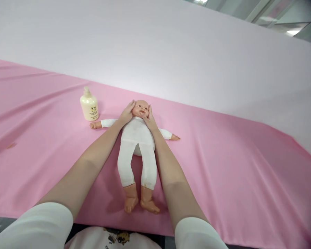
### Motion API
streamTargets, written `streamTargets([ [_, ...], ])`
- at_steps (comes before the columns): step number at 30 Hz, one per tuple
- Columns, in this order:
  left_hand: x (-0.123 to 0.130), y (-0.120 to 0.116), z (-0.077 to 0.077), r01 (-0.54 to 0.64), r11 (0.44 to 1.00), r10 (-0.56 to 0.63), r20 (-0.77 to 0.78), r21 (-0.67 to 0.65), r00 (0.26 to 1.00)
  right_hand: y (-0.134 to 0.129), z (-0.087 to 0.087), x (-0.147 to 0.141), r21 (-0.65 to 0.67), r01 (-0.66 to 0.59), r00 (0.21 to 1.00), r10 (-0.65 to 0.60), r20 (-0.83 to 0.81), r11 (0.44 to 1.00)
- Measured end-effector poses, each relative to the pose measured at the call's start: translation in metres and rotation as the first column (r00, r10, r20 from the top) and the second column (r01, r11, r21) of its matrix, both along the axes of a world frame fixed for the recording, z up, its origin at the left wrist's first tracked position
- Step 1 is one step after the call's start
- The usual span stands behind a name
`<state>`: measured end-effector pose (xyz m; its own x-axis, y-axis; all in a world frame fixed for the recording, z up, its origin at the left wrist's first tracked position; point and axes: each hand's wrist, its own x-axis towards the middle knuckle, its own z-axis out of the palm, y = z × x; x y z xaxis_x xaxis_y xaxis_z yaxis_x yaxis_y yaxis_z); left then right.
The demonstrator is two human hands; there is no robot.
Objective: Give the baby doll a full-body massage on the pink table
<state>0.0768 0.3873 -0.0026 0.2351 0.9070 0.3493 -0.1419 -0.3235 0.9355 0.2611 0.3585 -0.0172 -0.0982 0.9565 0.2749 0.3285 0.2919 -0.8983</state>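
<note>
1. The doll (138, 131) lies face up on the cloth (209, 155), its head (142, 103) toward the far edge and its feet toward the near edge.
2. The left hand (126, 113) curves round one side of the head, gripping it lightly, while the right hand (149, 121) grips the other, thumb by the chin.
3. Good handling here means matched, gentle pressure from both palms, head level with the body, thumb off the mouth.
4. The bottle (89, 108) stands left of the doll, just beside its outstretched hand; elbows need care there.
</note>
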Motion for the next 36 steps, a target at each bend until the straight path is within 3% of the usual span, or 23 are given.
streamTargets([
  [3, -0.006, 0.005, -0.004, -0.004, 0.969, 0.079, -0.294, 0.249, 0.953, 0.004, -0.006, 0.002, 0.044, -0.009, 0.999, 0.007, 0.05, 0.999],
  [6, -0.007, 0.002, -0.008, 0.037, 0.888, 0.263, -0.573, 0.458, 0.776, 0.004, -0.01, 0.001, 0.146, -0.033, 0.989, 0.011, 0.146, 0.989],
  [9, -0.01, -0.009, -0.01, 0.058, 0.864, 0.348, -0.677, 0.5, 0.649, -0.001, -0.008, -0.004, 0.179, -0.027, 0.962, -0.024, 0.273, 0.983],
  [12, -0.017, -0.027, -0.012, 0.076, 0.878, 0.316, -0.691, 0.473, 0.65, -0.011, 0.0, -0.009, 0.166, -0.012, 0.926, -0.051, 0.374, 0.986],
  [18, -0.042, -0.064, -0.01, 0.015, 0.972, 0.079, -0.39, 0.234, 0.917, -0.033, 0.029, -0.02, 0.19, 0.053, 0.853, -0.143, 0.503, 0.98],
  [22, -0.049, -0.079, 0.013, -0.129, 0.992, 0.129, 0.051, -0.018, 0.99, -0.04, 0.061, -0.038, 0.222, 0.005, 0.801, -0.137, 0.583, 0.975],
  [24, -0.054, -0.083, 0.033, -0.113, 0.973, 0.182, 0.37, -0.203, 0.911, -0.041, 0.083, -0.054, 0.248, -0.052, 0.798, -0.109, 0.593, 0.967],
  [27, -0.067, -0.086, 0.066, 0.03, 0.938, 0.237, 0.704, -0.345, 0.669, -0.045, 0.12, -0.088, 0.316, -0.15, 0.812, -0.065, 0.579, 0.937],
  [29, -0.08, -0.087, 0.084, 0.081, 0.928, 0.258, 0.783, -0.364, 0.566, -0.049, 0.146, -0.115, 0.359, -0.206, 0.821, -0.039, 0.57, 0.91],
  [31, -0.091, -0.088, 0.097, 0.1, 0.922, 0.276, 0.816, -0.374, 0.508, -0.053, 0.171, -0.142, 0.382, -0.243, 0.831, -0.013, 0.557, 0.892],
  [36, -0.111, -0.088, 0.112, 0.096, 0.91, 0.317, 0.824, -0.404, 0.469, -0.046, 0.222, -0.192, 0.448, -0.318, 0.8, -0.017, 0.6, 0.835],
])
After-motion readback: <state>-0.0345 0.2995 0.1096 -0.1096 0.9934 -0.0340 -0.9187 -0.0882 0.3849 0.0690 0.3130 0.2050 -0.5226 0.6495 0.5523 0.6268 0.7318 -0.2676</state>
